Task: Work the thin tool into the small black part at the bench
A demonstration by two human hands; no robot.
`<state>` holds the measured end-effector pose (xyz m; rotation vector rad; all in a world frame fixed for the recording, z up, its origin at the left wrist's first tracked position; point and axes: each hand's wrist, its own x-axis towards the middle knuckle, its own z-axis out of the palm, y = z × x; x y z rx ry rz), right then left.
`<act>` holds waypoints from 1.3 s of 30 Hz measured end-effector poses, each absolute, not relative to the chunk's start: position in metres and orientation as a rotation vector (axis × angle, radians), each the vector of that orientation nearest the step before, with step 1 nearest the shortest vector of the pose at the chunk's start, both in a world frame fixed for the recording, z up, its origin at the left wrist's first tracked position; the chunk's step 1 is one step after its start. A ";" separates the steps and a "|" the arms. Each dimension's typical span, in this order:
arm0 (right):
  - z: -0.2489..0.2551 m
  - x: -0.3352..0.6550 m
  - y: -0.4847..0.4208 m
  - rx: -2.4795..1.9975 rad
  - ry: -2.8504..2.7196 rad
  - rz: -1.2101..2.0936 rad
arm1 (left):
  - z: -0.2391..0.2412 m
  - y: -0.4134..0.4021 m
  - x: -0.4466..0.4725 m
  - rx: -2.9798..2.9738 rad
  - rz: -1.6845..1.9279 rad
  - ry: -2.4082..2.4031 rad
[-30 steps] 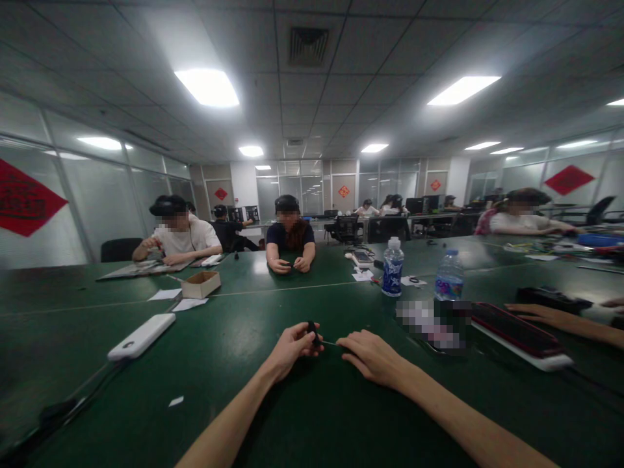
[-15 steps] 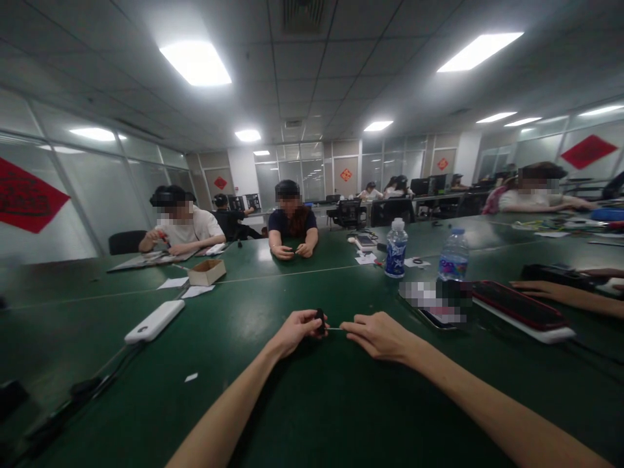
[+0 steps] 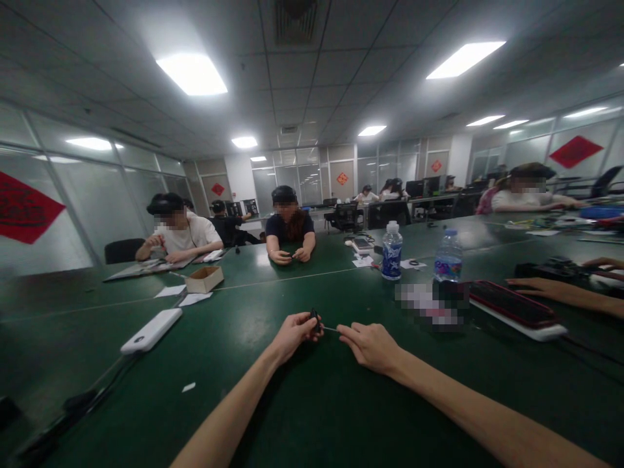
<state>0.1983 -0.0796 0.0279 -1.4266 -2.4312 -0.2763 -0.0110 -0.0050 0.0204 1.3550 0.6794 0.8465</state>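
Note:
My left hand (image 3: 293, 335) is closed around a small black part (image 3: 315, 321), pinched between thumb and fingers above the green table (image 3: 312, 416). The part's exact kind is too small to make out. To its right, my right hand (image 3: 369, 346) grips a thin metal rod (image 3: 331, 329) that looks like a screwdriver shaft. The rod points left, and its far end meets the black part. Any handle is hidden inside my right fingers.
A white power bank (image 3: 152, 330) with cables lies at left, near an open cardboard box (image 3: 205, 279). Two bottles, one blue-labelled (image 3: 391, 252), stand ahead at right. A dark red-edged device (image 3: 511, 303) and another person's hand (image 3: 541, 286) are further right. A paper scrap (image 3: 188, 387) lies nearby.
The whole view has shifted slightly. The black part has tilted a little in my left hand, and the rod now slopes slightly down towards my right hand. Both hands keep their holds.

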 end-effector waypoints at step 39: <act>0.044 0.172 -0.086 -1.597 -2.283 -0.073 | 0.018 0.001 -0.007 1.156 0.986 0.635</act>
